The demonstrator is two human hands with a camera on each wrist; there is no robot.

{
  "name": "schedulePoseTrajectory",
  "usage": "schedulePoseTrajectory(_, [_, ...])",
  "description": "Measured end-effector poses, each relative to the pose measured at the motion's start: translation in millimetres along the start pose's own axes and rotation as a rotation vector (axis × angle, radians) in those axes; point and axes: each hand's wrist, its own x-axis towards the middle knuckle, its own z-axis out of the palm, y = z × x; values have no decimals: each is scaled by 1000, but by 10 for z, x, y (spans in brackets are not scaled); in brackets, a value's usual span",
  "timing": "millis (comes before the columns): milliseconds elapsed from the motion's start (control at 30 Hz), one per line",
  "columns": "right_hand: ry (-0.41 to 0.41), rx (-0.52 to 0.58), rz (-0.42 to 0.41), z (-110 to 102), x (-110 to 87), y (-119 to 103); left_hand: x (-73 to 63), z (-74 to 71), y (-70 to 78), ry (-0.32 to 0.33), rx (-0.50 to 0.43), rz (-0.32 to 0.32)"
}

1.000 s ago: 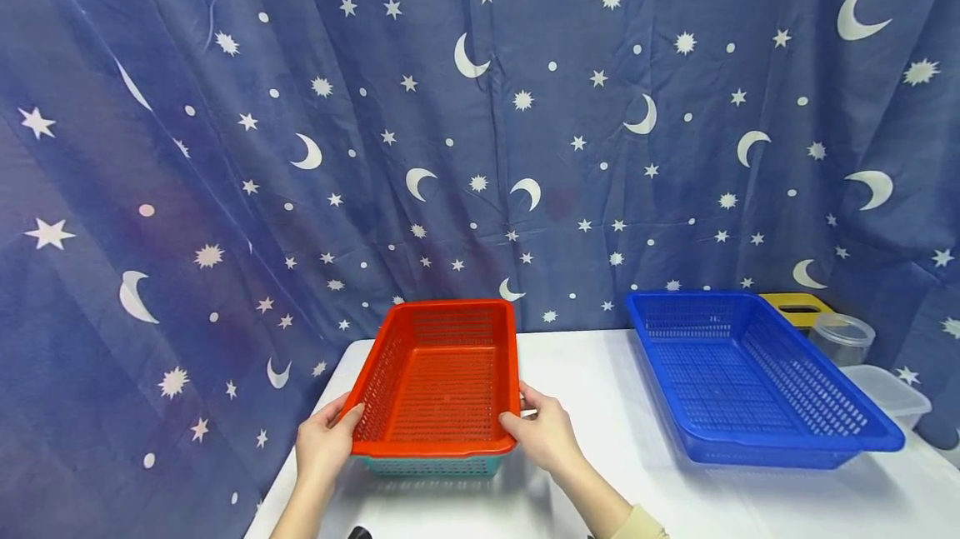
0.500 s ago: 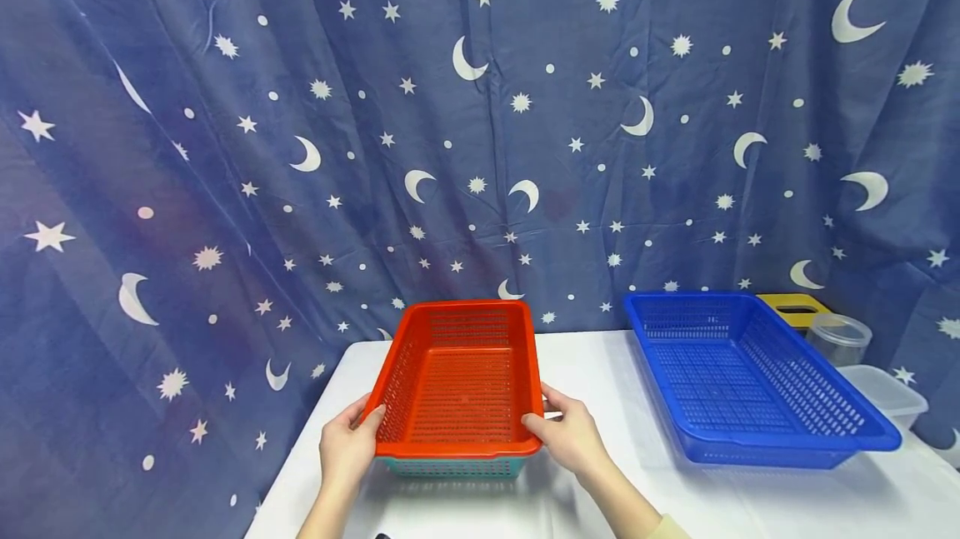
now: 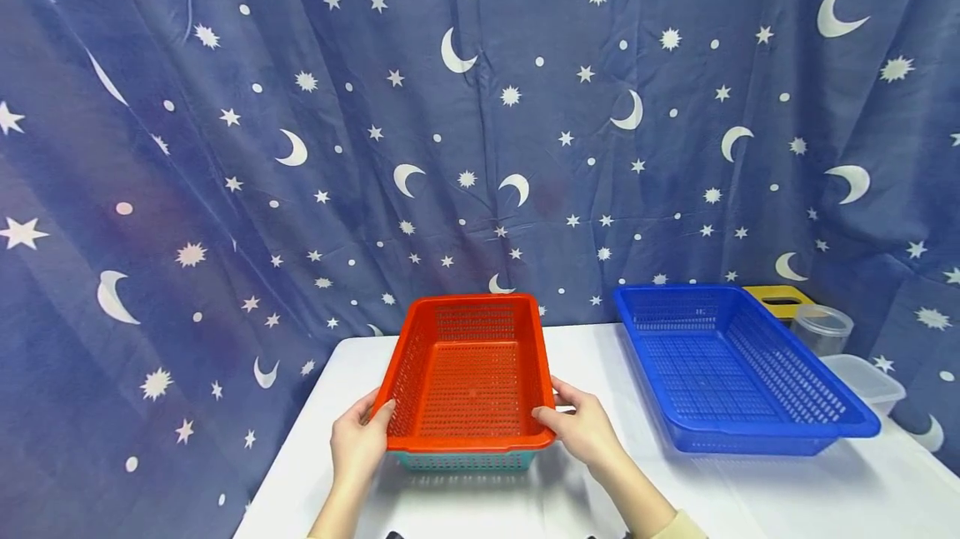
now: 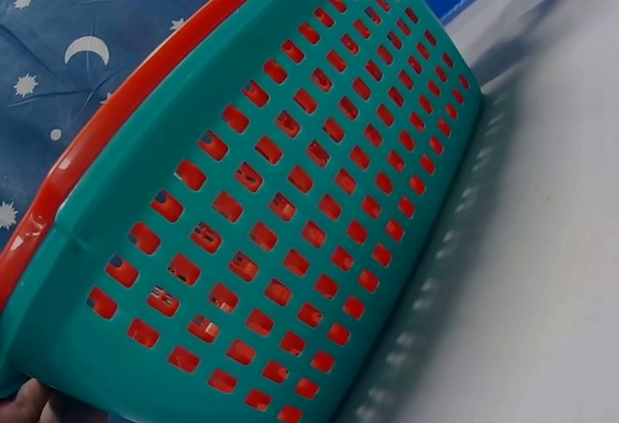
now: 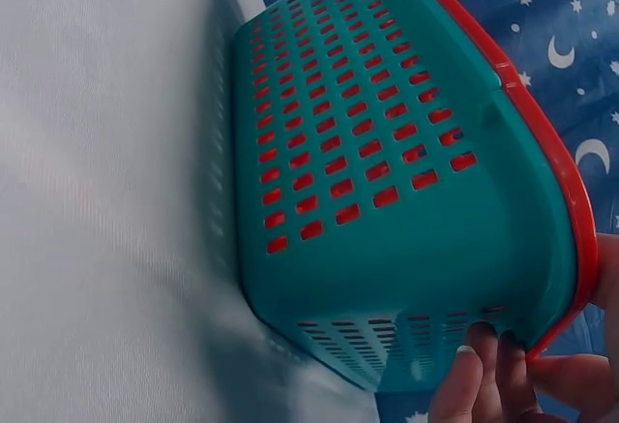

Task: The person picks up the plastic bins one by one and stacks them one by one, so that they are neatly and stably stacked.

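Observation:
A red plastic basket sits nested inside a teal basket, whose perforated wall shows beneath the red rim. My left hand grips the near left corner, thumb over the red rim and fingers under it at the side. On the opposite side, my right hand holds the near right corner the same way. In the right wrist view the fingers curl under the rim against the teal wall. The stack stands close over the white tabletop, its shadow beneath.
A large blue basket stands to the right on the white table. Behind it are a yellow item, a clear round container and a clear rectangular box. A starry blue curtain hangs along the back and left.
Both hands have moved the nested red and teal baskets to the right, away from the table's left edge. The view has shifted slightly. Both grips stay as they were.

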Motion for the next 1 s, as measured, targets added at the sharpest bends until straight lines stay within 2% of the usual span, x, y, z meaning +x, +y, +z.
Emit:
schedulePoseTrajectory(200, [21,26,20,-82,-33,20,-45,86,-6,2,-10,-7])
schedulePoseTrajectory(433, [46,-16,19,-196,-25,45,-104,183,56,7,-50,5])
schedulePoseTrajectory(667, [54,13,28,-307,-21,76,-151,299,73,5,-70,6])
schedulePoseTrajectory(1000, [65,-25,38,-446,-46,90,-211,440,110,23,-83,28])
